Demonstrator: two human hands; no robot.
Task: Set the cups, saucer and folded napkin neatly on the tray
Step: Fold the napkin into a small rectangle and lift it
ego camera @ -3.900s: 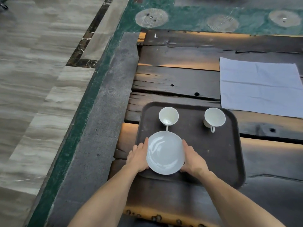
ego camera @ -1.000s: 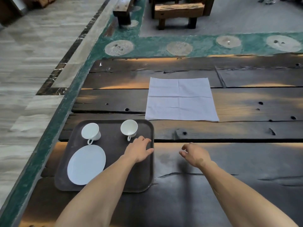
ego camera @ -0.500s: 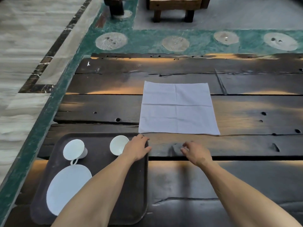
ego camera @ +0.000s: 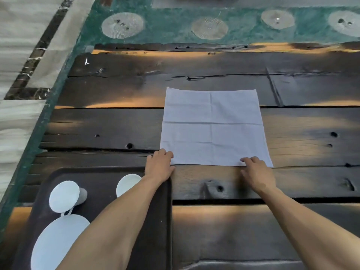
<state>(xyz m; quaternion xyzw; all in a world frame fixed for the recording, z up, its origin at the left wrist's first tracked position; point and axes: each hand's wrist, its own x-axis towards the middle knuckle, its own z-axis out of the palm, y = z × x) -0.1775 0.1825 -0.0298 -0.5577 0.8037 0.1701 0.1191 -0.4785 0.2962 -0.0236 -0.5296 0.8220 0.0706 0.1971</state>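
Observation:
A white napkin (ego camera: 213, 127) lies spread flat on the dark wooden table, showing fold creases. My left hand (ego camera: 159, 165) rests on its near left corner, and my right hand (ego camera: 256, 170) touches its near edge close to the right corner; whether either pinches the cloth is unclear. A dark tray (ego camera: 155, 221) sits at the lower left. On it stand a white cup (ego camera: 65, 195) and a second white cup (ego camera: 127, 184), partly hidden by my left forearm. The white saucer (ego camera: 56, 240) lies in front of the first cup.
The table (ego camera: 253, 221) is made of rough dark planks with holes and cracks. Its left edge meets a green floor border (ego camera: 29, 152), with pale tiles beyond. Green flooring with round inlays (ego camera: 209, 28) lies past the far edge.
Both hands have moved forward from the tray's corner and the bare table to the napkin's near edge. The view has tilted down and closer; the tray items have not moved.

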